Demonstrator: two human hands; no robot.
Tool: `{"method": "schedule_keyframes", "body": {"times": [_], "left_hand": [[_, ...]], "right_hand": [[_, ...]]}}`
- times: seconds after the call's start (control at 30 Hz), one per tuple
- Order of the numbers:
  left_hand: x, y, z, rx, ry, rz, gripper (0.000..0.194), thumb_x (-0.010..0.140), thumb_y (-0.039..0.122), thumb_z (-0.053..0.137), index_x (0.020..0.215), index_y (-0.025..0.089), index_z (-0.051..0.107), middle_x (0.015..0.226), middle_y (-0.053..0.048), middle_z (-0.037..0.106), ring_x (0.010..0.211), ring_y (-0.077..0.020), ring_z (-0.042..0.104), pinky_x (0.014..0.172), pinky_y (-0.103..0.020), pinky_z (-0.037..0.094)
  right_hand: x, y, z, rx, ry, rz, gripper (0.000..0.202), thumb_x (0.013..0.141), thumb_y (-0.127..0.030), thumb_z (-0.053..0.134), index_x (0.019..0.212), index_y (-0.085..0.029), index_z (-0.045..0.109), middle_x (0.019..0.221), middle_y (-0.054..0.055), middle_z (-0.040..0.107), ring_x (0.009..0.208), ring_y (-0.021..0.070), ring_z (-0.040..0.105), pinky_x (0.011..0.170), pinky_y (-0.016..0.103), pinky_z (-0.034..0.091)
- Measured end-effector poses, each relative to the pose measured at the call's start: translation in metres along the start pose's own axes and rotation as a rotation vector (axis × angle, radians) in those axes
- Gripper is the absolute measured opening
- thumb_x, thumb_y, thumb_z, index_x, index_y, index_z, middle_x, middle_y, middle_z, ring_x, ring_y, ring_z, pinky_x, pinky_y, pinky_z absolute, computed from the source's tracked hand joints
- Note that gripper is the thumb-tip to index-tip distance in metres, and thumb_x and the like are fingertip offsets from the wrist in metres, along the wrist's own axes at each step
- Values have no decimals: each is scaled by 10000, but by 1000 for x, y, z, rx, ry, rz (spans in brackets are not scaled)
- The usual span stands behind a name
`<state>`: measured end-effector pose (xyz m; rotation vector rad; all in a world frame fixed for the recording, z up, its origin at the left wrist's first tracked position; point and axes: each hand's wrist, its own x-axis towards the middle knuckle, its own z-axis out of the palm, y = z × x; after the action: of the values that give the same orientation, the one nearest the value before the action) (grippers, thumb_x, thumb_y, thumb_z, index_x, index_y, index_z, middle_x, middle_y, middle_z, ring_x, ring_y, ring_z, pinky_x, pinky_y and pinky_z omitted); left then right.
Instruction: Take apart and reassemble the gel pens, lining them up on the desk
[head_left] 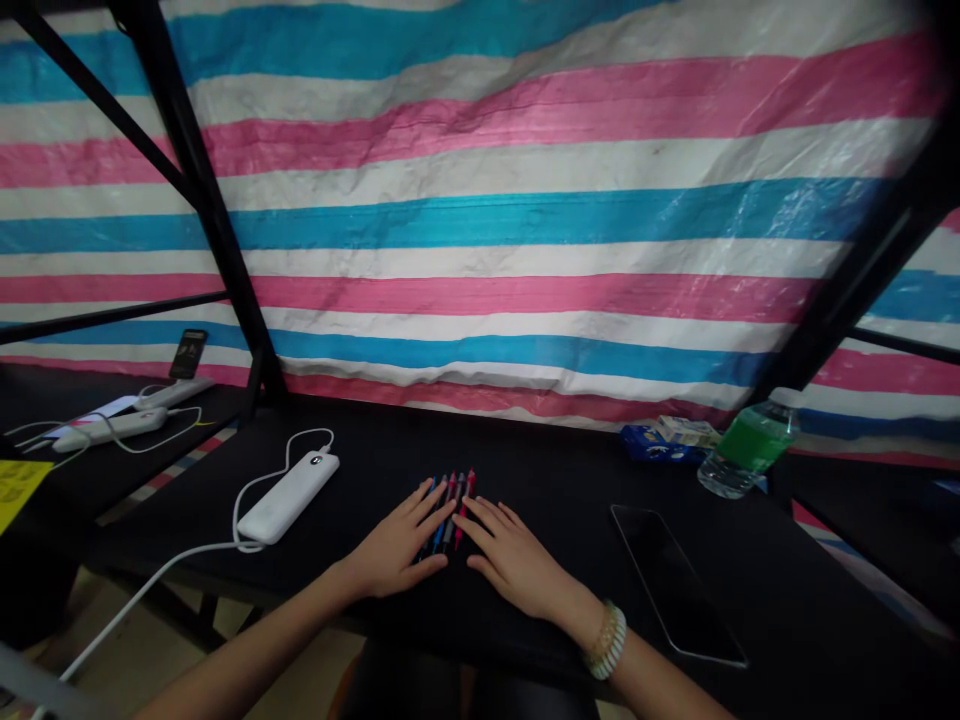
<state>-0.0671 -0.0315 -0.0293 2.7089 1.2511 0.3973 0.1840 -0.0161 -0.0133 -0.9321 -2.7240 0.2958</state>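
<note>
Several pens (pixel 448 530), with red, blue and dark barrels, lie side by side on the black table (pixel 540 460), their tips or ends pointing away from me. My left hand (pixel 401 540) lies flat with fingers stretched over the left part of the row. From the other side my right hand (pixel 517 562) reaches in, fingers extended, its fingertips at the red pen on the right edge. Both hands cover parts of the pens. Neither hand is wrapped round a pen. A pale beaded bracelet (pixel 607 640) circles my right wrist.
A white power bank (pixel 290 497) with a cable lies left of my hands. At right are a dark phone or tablet (pixel 679 585), a bottle with a green label (pixel 752 443) and blue packets (pixel 660 445). Striped sheeting (pixel 510 220) hangs behind the table between black posts.
</note>
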Motion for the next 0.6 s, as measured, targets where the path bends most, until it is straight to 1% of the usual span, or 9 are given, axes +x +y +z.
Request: {"method": "schedule_keyframes", "body": {"times": [0.07, 0.17, 0.23, 0.33, 0.4, 0.47, 0.6], "left_hand": [[5, 3, 6, 2, 20, 7, 682, 969, 498, 394, 1536, 217, 140, 1608, -103, 96, 1471, -322, 29, 1166, -528, 206], [13, 10, 13, -7, 44, 5, 661, 981, 475, 375, 1533, 188, 151, 1607, -108, 104, 1470, -313, 24, 1172, -518, 212], [19, 17, 17, -13, 46, -3, 654, 985, 470, 365, 1528, 162, 171, 1603, -118, 124, 1470, -309, 20, 1177, -510, 212], [27, 33, 23, -24, 58, -14, 651, 984, 471, 365, 1517, 133, 208, 1595, -133, 158, 1468, -311, 23, 1177, -511, 223], [31, 46, 27, -35, 67, -10, 661, 979, 476, 375, 1512, 118, 221, 1590, -147, 169, 1467, -320, 32, 1176, -519, 225], [34, 59, 32, -54, 79, 13, 676, 975, 475, 385, 1518, 120, 196, 1592, -149, 157, 1466, -324, 45, 1174, -519, 232], [38, 76, 36, -105, 71, 48, 695, 971, 484, 394, 1532, 159, 143, 1601, -125, 124, 1467, -321, 59, 1173, -526, 232]], "right_hand": [[-1, 1, -1, 6, 24, -12, 511, 968, -265, 498, 1467, -245, 391, 1536, 103, 366, 1413, 259, 319, 1153, 493, 279], [-7, 1, -1, 46, 74, -24, 467, 963, -236, 502, 1426, -186, 459, 1492, 120, 433, 1378, 238, 385, 1146, 434, 330], [-12, 1, -2, 68, 100, -24, 450, 963, -213, 493, 1409, -153, 481, 1466, 129, 467, 1359, 235, 415, 1142, 410, 351], [-22, 0, -5, 81, 107, 9, 429, 967, -182, 467, 1388, -112, 504, 1440, 148, 494, 1342, 246, 439, 1133, 408, 373], [-33, 2, -9, 90, 108, 43, 417, 971, -179, 453, 1379, -116, 518, 1430, 146, 506, 1329, 247, 457, 1124, 409, 389], [-46, 5, -11, 107, 124, 72, 415, 978, -185, 439, 1383, -145, 518, 1423, 130, 516, 1318, 239, 471, 1117, 404, 400], [-71, 8, -11, 162, 154, 138, 417, 995, -216, 414, 1404, -206, 497, 1435, 89, 508, 1308, 213, 484, 1110, 376, 410]]}}
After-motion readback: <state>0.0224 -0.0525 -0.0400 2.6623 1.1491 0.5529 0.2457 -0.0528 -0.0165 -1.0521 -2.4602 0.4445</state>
